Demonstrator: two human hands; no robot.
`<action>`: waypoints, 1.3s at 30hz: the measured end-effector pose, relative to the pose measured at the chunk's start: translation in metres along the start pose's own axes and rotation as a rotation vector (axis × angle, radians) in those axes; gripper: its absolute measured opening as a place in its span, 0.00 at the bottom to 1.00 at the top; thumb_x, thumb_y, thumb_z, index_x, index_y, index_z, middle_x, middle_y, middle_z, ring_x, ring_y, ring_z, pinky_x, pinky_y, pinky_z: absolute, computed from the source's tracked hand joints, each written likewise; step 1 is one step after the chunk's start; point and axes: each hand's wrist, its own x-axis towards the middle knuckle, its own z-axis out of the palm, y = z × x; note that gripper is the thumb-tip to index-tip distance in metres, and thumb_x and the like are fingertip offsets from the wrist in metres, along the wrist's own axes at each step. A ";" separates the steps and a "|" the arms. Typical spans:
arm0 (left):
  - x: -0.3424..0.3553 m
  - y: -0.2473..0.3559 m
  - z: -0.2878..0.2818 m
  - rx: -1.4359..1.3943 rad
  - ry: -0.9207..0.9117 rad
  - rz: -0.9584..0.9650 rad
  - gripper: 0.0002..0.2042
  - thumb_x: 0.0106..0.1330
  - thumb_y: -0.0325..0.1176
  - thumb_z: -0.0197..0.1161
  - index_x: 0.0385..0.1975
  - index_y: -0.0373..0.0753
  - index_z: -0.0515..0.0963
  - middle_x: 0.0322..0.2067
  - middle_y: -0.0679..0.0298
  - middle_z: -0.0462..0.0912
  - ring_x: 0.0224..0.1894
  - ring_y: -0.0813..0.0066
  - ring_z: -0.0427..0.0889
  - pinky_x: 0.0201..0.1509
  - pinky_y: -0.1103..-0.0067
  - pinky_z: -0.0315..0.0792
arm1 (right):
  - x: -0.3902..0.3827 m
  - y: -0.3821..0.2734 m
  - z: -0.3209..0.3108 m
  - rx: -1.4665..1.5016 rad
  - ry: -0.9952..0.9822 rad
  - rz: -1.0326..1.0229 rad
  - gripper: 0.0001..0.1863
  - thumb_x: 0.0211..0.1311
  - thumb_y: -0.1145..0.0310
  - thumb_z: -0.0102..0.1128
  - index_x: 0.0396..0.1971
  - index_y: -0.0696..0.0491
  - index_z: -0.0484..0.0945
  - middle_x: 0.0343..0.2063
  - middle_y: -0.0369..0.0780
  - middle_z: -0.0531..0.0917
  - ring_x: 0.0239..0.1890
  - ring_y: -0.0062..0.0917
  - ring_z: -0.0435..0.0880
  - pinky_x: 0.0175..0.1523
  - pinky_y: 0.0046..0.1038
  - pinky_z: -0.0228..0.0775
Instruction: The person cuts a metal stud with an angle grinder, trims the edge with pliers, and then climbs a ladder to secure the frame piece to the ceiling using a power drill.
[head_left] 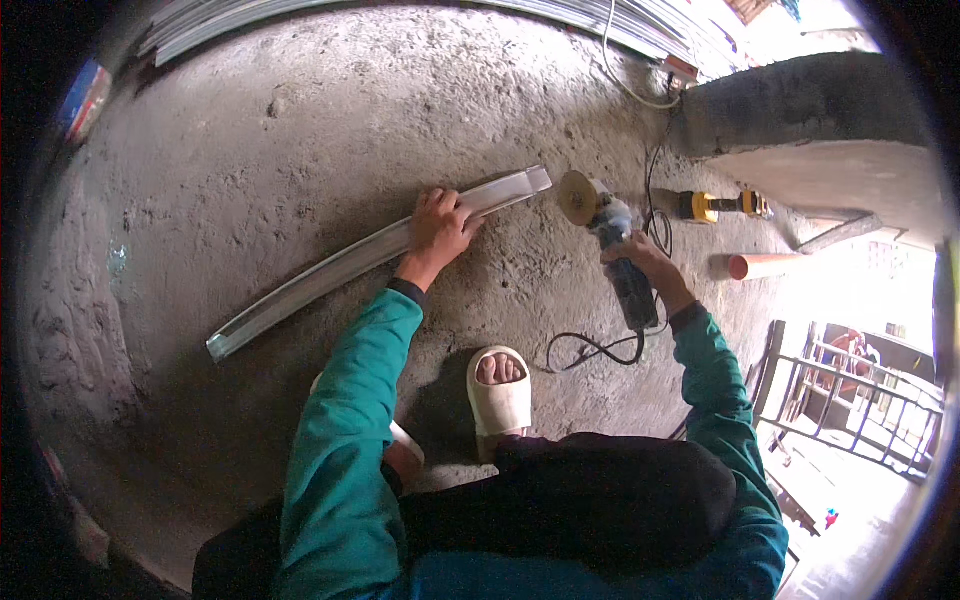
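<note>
Now, left hand (438,228): its fingers bend over the silvery metal channel (340,272) and grip it, nearer the right end than the left.
Metal channel: it lies aslant on the rough concrete floor (250,170), ahead of the person's feet, its right end farther away than its left.
Right hand (645,258): its fingers are closed around the body of the angle grinder (632,297).
Angle grinder: it is to the right of the channel, its round disc (577,198) at the far end, near the channel's right tip but apart from it; whether the disc is turning, I cannot tell.
Black cord (580,338): it makes a loop by the grinder's rear end.
Right side: a yellow and black power drill (712,206) lies beyond the right hand, with an orange pipe (768,266) nearer the person.
Far edge: long metal lengths (220,25) lie together, and a pale cable (640,100) curves near a concrete block (800,105).
Near side: a cream sandal (503,405) is on one foot.
</note>
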 end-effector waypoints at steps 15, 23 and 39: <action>-0.011 -0.001 0.013 0.127 -0.053 0.191 0.02 0.50 0.29 0.58 0.20 0.41 0.76 0.23 0.62 0.72 0.34 0.64 0.73 0.43 0.65 0.62 | 0.016 -0.033 0.022 -0.238 0.098 0.113 0.19 0.44 0.65 0.66 0.34 0.56 0.71 0.31 0.38 0.73 0.31 0.25 0.78 0.35 0.25 0.73; -0.008 -0.001 0.029 0.165 -0.030 0.198 0.02 0.50 0.28 0.58 0.18 0.39 0.75 0.23 0.62 0.71 0.33 0.65 0.72 0.42 0.67 0.62 | 0.023 -0.015 0.009 -0.151 0.123 0.143 0.23 0.39 0.68 0.69 0.34 0.57 0.68 0.27 0.39 0.75 0.26 0.24 0.79 0.31 0.26 0.73; -0.013 -0.034 -0.010 0.110 -0.102 0.011 0.24 0.58 0.50 0.59 0.47 0.36 0.74 0.39 0.58 0.71 0.44 0.57 0.69 0.48 0.64 0.62 | 0.038 -0.032 0.027 -0.334 -0.020 0.044 0.08 0.52 0.73 0.61 0.32 0.43 0.81 0.34 0.40 0.68 0.40 0.28 0.72 0.42 0.25 0.68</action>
